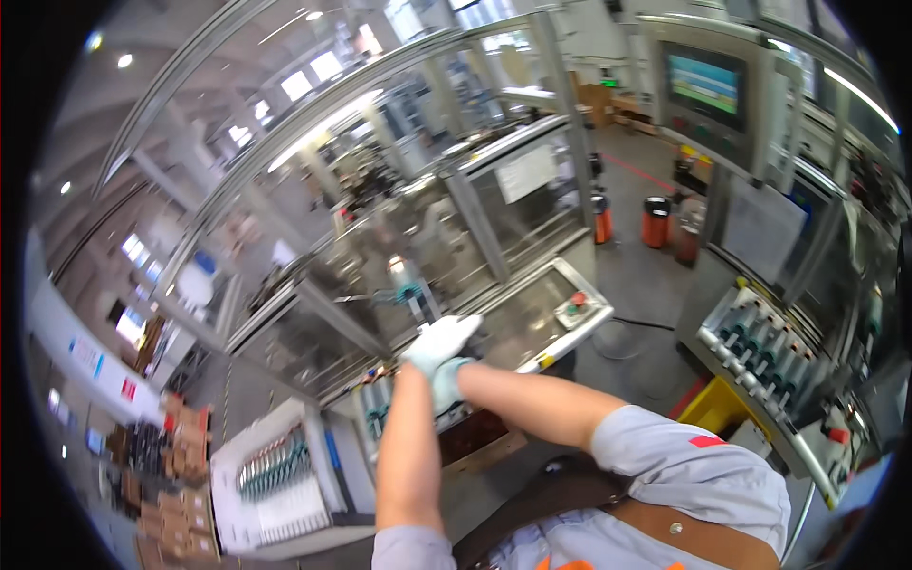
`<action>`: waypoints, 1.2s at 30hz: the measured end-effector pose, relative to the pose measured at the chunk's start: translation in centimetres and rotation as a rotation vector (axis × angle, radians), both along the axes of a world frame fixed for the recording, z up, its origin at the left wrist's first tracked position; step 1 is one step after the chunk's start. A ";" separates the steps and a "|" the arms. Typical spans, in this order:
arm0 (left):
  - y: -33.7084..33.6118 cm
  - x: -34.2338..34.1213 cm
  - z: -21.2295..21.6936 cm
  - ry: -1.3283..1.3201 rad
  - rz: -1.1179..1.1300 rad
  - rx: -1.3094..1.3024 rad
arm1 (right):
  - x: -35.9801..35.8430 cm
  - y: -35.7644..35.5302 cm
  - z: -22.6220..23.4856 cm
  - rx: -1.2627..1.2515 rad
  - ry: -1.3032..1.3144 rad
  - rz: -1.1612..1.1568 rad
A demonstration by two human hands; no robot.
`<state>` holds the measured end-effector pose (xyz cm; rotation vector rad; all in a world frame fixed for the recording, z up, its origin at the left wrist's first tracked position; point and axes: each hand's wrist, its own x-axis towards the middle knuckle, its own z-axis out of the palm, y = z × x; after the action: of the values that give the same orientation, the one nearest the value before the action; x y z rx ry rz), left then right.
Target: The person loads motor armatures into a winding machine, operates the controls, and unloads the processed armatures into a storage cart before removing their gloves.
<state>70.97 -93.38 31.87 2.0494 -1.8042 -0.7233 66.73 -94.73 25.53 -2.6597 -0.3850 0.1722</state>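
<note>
My left hand [443, 340], in a white glove, reaches to the front of the machine frame. Its fingers point right, but blur hides how they are bent. Beneath it my right hand [446, 384], in a pale glove, crosses over a row of parts; its fingers are hidden. Just beyond the hands, a motor armature [407, 289] with a teal core and bright shaft sits in the machine, its near end close to my left hand. More teal armatures [376, 404] lie in a rack to the left of my wrists, partly covered by my arm.
A metal-framed enclosure [475, 214] surrounds the machine. A red button [578, 299] sits on a box at its right corner. On the left, a white tray [304, 518] carries several armatures. At right stand another armature rack [750, 375], a yellow bin [714, 407] and a screen panel [705, 85].
</note>
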 end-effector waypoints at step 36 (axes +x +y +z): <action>-0.1 0.6 -0.5 0.224 -0.010 -0.007 | 4.3 -4.3 -11.0 -0.250 0.131 0.011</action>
<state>71.61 -93.52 31.42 1.8717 -1.6896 -0.9091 71.07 -99.07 14.54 -2.8707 -0.3563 0.4214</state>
